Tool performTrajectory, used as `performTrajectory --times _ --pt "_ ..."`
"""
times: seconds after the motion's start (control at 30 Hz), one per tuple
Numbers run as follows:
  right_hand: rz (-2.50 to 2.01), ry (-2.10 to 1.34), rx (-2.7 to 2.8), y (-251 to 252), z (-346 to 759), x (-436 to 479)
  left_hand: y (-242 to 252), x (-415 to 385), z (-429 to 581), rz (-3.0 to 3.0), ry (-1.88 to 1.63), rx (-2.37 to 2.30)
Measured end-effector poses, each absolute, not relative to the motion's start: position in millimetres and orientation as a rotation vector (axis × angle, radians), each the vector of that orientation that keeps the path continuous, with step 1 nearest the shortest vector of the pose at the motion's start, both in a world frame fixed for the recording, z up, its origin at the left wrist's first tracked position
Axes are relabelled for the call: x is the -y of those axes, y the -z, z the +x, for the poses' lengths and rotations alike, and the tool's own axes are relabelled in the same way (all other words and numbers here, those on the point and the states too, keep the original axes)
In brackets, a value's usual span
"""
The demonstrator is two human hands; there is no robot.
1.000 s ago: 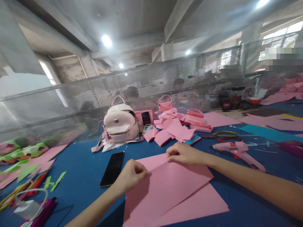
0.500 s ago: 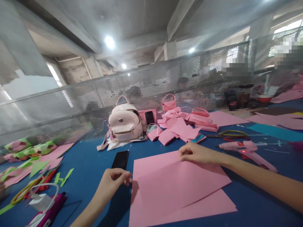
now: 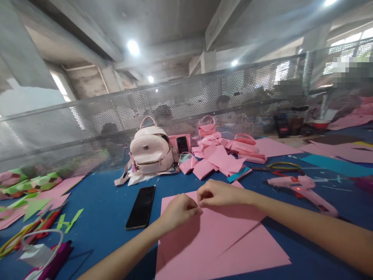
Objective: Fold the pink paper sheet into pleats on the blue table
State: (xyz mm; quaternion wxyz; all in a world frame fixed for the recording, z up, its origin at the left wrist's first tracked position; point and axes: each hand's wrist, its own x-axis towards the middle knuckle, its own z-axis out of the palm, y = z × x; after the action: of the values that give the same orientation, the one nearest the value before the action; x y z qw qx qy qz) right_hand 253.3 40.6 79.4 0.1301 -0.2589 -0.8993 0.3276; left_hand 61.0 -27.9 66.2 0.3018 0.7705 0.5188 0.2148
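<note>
Two large pink paper sheets lie stacked on the blue table in front of me. My left hand and my right hand meet at the far edge of the top sheet, knuckles almost touching. Both hands are closed in a pinch on that pink edge. A black phone lies flat just left of my left hand.
A pale pink backpack stands at the back, with a pile of pink paper pieces and small paper bags beside it. A pink glue gun and scissors lie to the right. Green and pink scraps cover the left. A perforated metal screen bounds the table.
My left hand, off the paper half a second ago, has moved right onto the sheet's far edge. My right hand has slid left along that edge to meet it.
</note>
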Motion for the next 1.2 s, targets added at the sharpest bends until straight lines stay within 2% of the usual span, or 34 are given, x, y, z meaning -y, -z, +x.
performTrajectory --times 0.17,0.5,0.67,0.93,1.2 --pt "-0.756 -0.906 2.596 -83.9 250.4 -35.8 -78.8 30.9 52.3 1.979 -0.525 -1.316" --pt "-0.792 -1.166 2.586 -91.8 296.3 -33.8 -89.1 72.9 11.4 1.898 -0.413 -1.234" --pt "-0.823 -1.188 2.576 -97.8 316.0 -34.8 -92.9 87.3 -0.8 1.880 -0.371 -1.259" --pt "-0.806 -0.981 2.415 -110.0 322.7 -29.0 -90.1 84.2 -11.0 1.887 -0.400 -1.287" --pt "-0.875 -0.724 2.553 -101.0 282.5 -15.3 -88.3 50.3 23.6 1.950 -0.451 -1.213"
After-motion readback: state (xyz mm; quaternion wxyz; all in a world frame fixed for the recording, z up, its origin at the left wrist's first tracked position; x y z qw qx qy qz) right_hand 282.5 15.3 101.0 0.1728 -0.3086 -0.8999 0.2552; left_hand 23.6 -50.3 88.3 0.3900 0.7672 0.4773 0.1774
